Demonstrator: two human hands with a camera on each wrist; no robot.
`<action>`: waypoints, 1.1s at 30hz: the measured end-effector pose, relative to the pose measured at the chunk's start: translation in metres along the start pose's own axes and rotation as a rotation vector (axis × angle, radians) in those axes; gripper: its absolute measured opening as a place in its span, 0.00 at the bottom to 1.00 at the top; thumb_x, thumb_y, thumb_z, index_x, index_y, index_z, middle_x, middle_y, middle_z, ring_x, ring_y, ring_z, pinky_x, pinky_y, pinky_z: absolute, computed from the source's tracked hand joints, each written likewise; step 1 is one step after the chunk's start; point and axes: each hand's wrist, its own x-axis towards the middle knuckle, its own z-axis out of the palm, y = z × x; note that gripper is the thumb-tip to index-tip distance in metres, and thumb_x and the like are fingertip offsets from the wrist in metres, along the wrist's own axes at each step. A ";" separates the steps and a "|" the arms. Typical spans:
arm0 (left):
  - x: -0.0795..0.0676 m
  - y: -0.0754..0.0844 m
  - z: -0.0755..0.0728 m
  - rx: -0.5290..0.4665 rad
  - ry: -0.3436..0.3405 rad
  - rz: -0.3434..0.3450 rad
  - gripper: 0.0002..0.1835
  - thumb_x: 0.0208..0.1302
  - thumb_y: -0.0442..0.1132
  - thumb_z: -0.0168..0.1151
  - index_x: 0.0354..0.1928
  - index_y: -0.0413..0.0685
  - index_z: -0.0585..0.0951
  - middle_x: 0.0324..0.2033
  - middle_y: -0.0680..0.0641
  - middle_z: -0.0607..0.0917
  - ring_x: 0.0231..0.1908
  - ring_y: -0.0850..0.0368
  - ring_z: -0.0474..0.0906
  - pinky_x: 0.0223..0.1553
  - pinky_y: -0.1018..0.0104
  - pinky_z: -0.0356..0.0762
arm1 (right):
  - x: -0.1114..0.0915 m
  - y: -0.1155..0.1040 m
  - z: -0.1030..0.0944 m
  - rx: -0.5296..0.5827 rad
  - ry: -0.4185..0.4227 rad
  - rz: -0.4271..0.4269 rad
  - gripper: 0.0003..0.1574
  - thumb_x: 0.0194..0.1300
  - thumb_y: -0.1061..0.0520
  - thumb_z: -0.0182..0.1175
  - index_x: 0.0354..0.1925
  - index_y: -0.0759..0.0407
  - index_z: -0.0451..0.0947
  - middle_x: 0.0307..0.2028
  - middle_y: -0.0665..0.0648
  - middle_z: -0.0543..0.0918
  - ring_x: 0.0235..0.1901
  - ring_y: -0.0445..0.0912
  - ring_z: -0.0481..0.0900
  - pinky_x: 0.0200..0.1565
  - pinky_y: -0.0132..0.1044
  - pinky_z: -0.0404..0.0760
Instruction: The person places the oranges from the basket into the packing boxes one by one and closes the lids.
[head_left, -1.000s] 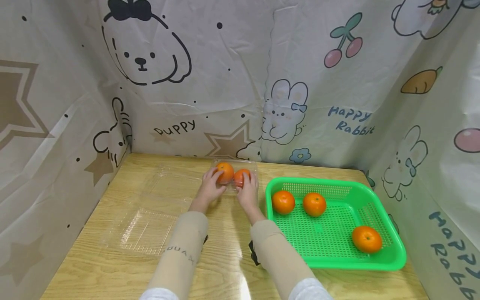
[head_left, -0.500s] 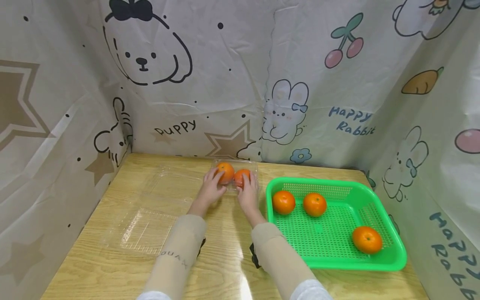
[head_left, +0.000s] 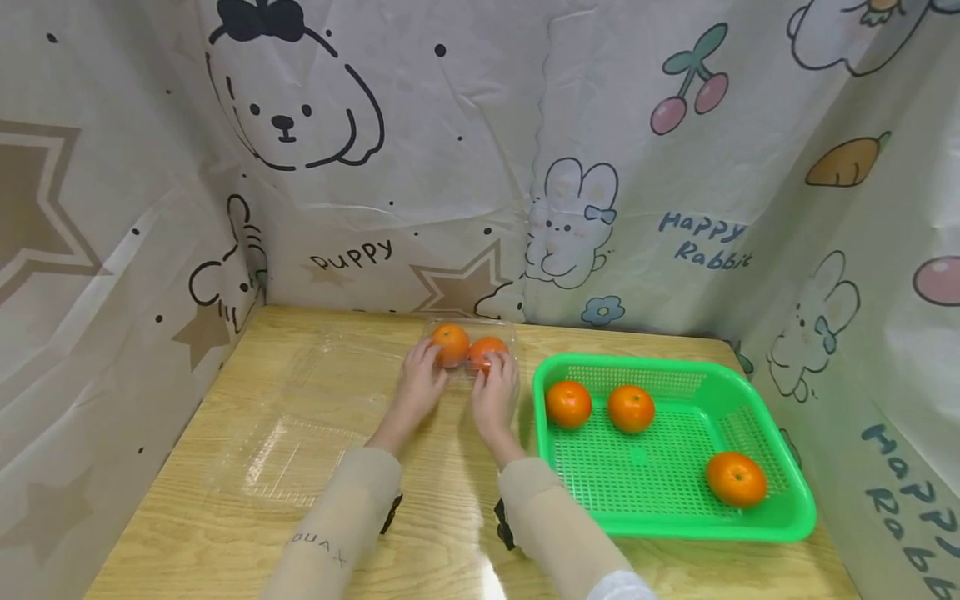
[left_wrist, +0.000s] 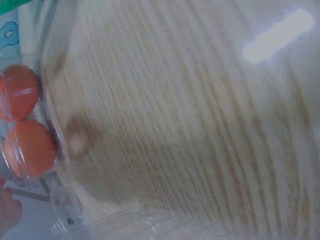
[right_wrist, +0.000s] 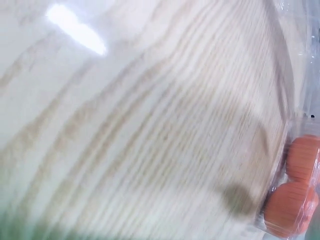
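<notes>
Two oranges [head_left: 451,343] sit side by side in a small clear plastic box [head_left: 510,327] at the back of the table. Clear plastic covers the oranges [left_wrist: 31,148] in the left wrist view, and the same box's edge crosses the oranges [right_wrist: 290,208] in the right wrist view. My left hand [head_left: 420,382] is at the box's front left, its fingertips by the left orange. My right hand [head_left: 495,396] lies at the front right corner, its bent fingers loosely over the box and overlapping the right orange. Only fingertips of the left hand [left_wrist: 9,207] show at the left wrist view's edge.
A green plastic basket [head_left: 772,525] on the right holds three oranges [head_left: 631,409]. To the left lies an open clear plastic container [head_left: 258,467] on the wooden table [head_left: 442,525]. Printed cloth [head_left: 450,183] hangs around the back and sides.
My left hand has drawn back slightly toward me, its forearm shifting down and left. My right hand has eased back a little too, baring more of the right orange. The box stays in place.
</notes>
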 end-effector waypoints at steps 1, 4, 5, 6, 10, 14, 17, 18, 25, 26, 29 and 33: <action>-0.001 0.001 0.000 0.004 0.011 0.002 0.21 0.53 0.31 0.58 0.51 0.32 0.73 0.56 0.36 0.70 0.59 0.40 0.62 0.62 0.50 0.57 | -0.002 0.000 0.000 0.018 0.021 -0.008 0.16 0.55 0.67 0.59 0.45 0.65 0.74 0.52 0.63 0.72 0.55 0.56 0.67 0.56 0.50 0.66; -0.004 0.004 -0.004 0.018 0.004 -0.010 0.19 0.54 0.32 0.57 0.50 0.34 0.74 0.54 0.38 0.74 0.58 0.43 0.65 0.62 0.51 0.57 | -0.007 -0.001 0.000 0.046 0.061 -0.027 0.16 0.53 0.69 0.59 0.43 0.65 0.74 0.48 0.63 0.73 0.51 0.55 0.68 0.52 0.49 0.68; -0.005 0.004 -0.006 0.023 0.004 -0.009 0.19 0.55 0.32 0.57 0.50 0.34 0.74 0.53 0.39 0.74 0.58 0.43 0.65 0.62 0.50 0.57 | -0.008 -0.001 0.001 0.048 0.068 -0.027 0.15 0.53 0.69 0.59 0.43 0.65 0.74 0.47 0.62 0.73 0.50 0.55 0.68 0.52 0.49 0.69; -0.006 0.005 -0.008 0.028 0.007 -0.005 0.19 0.54 0.32 0.57 0.50 0.34 0.74 0.52 0.38 0.75 0.57 0.43 0.66 0.62 0.50 0.57 | -0.010 -0.001 0.002 0.045 0.074 -0.024 0.15 0.53 0.68 0.59 0.42 0.65 0.74 0.46 0.62 0.73 0.49 0.55 0.69 0.51 0.48 0.69; -0.014 0.008 -0.017 0.058 0.031 0.013 0.19 0.54 0.32 0.59 0.50 0.36 0.75 0.50 0.38 0.77 0.55 0.42 0.68 0.60 0.49 0.59 | -0.017 -0.001 0.004 0.046 0.080 -0.011 0.15 0.53 0.68 0.59 0.42 0.64 0.73 0.44 0.61 0.73 0.47 0.55 0.71 0.49 0.47 0.71; -0.025 0.009 -0.030 0.107 0.065 0.011 0.19 0.53 0.31 0.59 0.49 0.38 0.76 0.46 0.39 0.79 0.50 0.43 0.72 0.56 0.49 0.64 | -0.025 -0.002 0.006 0.100 0.052 0.000 0.15 0.53 0.69 0.57 0.43 0.65 0.73 0.45 0.61 0.72 0.47 0.55 0.71 0.49 0.46 0.71; -0.034 0.008 -0.039 0.135 0.080 0.001 0.18 0.53 0.32 0.58 0.48 0.38 0.76 0.45 0.40 0.78 0.48 0.44 0.72 0.53 0.50 0.67 | -0.030 -0.003 0.009 0.141 0.019 0.010 0.16 0.53 0.70 0.56 0.43 0.66 0.73 0.44 0.60 0.71 0.47 0.54 0.70 0.51 0.45 0.71; -0.037 0.008 -0.042 0.134 0.085 -0.007 0.18 0.53 0.32 0.58 0.48 0.38 0.76 0.45 0.40 0.78 0.48 0.44 0.72 0.52 0.50 0.67 | -0.032 -0.004 0.009 0.151 0.007 0.015 0.16 0.53 0.70 0.56 0.43 0.66 0.72 0.44 0.60 0.71 0.48 0.53 0.70 0.51 0.44 0.71; -0.057 0.000 -0.068 0.149 0.150 -0.049 0.17 0.56 0.32 0.56 0.49 0.35 0.74 0.47 0.38 0.75 0.48 0.41 0.69 0.50 0.47 0.67 | -0.045 -0.012 0.013 0.256 -0.093 0.094 0.20 0.53 0.70 0.56 0.47 0.67 0.69 0.47 0.61 0.70 0.51 0.54 0.69 0.53 0.46 0.71; -0.059 -0.002 -0.072 0.165 0.161 -0.050 0.17 0.56 0.32 0.56 0.49 0.34 0.74 0.47 0.37 0.75 0.48 0.41 0.69 0.50 0.47 0.67 | -0.046 -0.014 0.013 0.274 -0.117 0.106 0.21 0.53 0.70 0.56 0.48 0.67 0.69 0.48 0.61 0.69 0.52 0.55 0.69 0.54 0.46 0.70; -0.065 -0.008 -0.081 0.211 0.204 -0.049 0.17 0.54 0.31 0.56 0.48 0.33 0.74 0.45 0.35 0.76 0.46 0.39 0.70 0.49 0.47 0.67 | -0.049 -0.020 0.013 0.325 -0.162 0.119 0.22 0.54 0.69 0.57 0.49 0.68 0.67 0.50 0.62 0.68 0.52 0.57 0.68 0.54 0.47 0.70; -0.072 -0.018 -0.093 0.242 0.260 -0.053 0.17 0.52 0.29 0.56 0.46 0.31 0.74 0.44 0.34 0.76 0.44 0.38 0.71 0.47 0.46 0.67 | -0.053 -0.027 0.015 0.368 -0.217 0.131 0.23 0.55 0.68 0.57 0.50 0.70 0.65 0.49 0.65 0.68 0.48 0.59 0.69 0.49 0.47 0.72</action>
